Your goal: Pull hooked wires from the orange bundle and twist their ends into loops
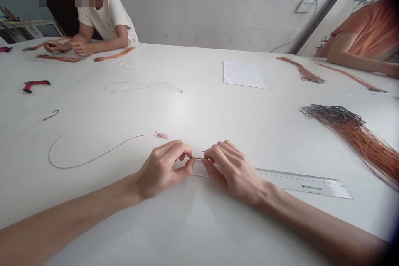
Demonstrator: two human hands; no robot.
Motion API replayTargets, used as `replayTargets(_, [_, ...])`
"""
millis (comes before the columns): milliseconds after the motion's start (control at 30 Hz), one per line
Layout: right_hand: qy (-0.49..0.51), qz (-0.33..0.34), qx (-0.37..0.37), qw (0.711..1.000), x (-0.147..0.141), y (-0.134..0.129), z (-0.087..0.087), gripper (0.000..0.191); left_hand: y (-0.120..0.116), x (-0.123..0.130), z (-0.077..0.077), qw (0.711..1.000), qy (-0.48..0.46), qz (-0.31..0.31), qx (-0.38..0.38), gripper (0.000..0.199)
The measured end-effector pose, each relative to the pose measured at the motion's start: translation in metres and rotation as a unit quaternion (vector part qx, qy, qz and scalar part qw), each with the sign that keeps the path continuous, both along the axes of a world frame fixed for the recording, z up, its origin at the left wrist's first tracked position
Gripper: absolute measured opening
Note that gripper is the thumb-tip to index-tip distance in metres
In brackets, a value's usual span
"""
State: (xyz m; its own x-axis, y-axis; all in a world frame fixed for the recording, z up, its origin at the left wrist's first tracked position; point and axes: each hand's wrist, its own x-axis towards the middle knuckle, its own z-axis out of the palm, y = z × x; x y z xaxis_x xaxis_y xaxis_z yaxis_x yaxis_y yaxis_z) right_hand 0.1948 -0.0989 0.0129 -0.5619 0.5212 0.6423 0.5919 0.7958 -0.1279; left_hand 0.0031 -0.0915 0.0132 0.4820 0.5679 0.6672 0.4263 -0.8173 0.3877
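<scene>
My left hand (pixel 163 168) is closed in a pinch on a reddish fishing line, at the orange binding by the hook's shank. Between my fingertips shows the dark shank of a fish hook (pixel 198 158). My right hand (pixel 238 170) pinches the hook's other end, and its thin point sticks out above the fingers. Both hands are just over a clear ruler (pixel 301 181), which lies partly under them. From my left hand the fishing line (pixel 106 156) curves away leftward across the table, with a small printed tag (pixel 161 135) on it.
A bundle of hooks with orange lines (pixel 355 133) lies at right. Another tied hook (pixel 51 115) is at left, near red-handled pliers (pixel 36 85). White paper (pixel 245 75) and a loose pale line (pixel 140 86) lie farther back. Two people sit at the table's far side.
</scene>
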Motion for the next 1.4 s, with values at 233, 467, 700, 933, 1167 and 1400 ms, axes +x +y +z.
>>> replayTargets(233, [0.006, 0.002, -0.017, 1.0, 0.0, 0.001, -0.002, 0.015, 0.0, 0.0, -0.001, 1.0, 0.004, 0.007, -0.019, 0.012])
replayTargets(467, [0.009, 0.003, -0.039, 0.999, -0.003, -0.001, -0.001, 0.017, -0.001, 0.002, 0.001, 0.998, 0.011, 0.027, -0.054, 0.012])
replayTargets(700, [0.06, 0.011, -0.158, 0.985, -0.003, 0.002, -0.001, 0.017, 0.004, 0.004, -0.003, 0.998, 0.034, 0.035, -0.035, 0.012])
replayTargets(933, [0.109, -0.015, -0.267, 0.957, -0.003, 0.005, 0.009, 0.022, 0.001, 0.005, -0.001, 0.996, 0.014, 0.046, -0.07, 0.007])
replayTargets(1167, [0.163, -0.088, -0.249, 0.951, 0.002, 0.009, 0.006, 0.021, 0.065, -0.061, 0.019, 0.968, -0.011, 0.248, -0.028, 0.01])
replayTargets(1400, [0.19, -0.146, -0.203, 0.949, 0.005, 0.012, 0.001, 0.018, 0.091, -0.231, 0.053, 0.903, -0.036, 0.427, 0.033, 0.01])
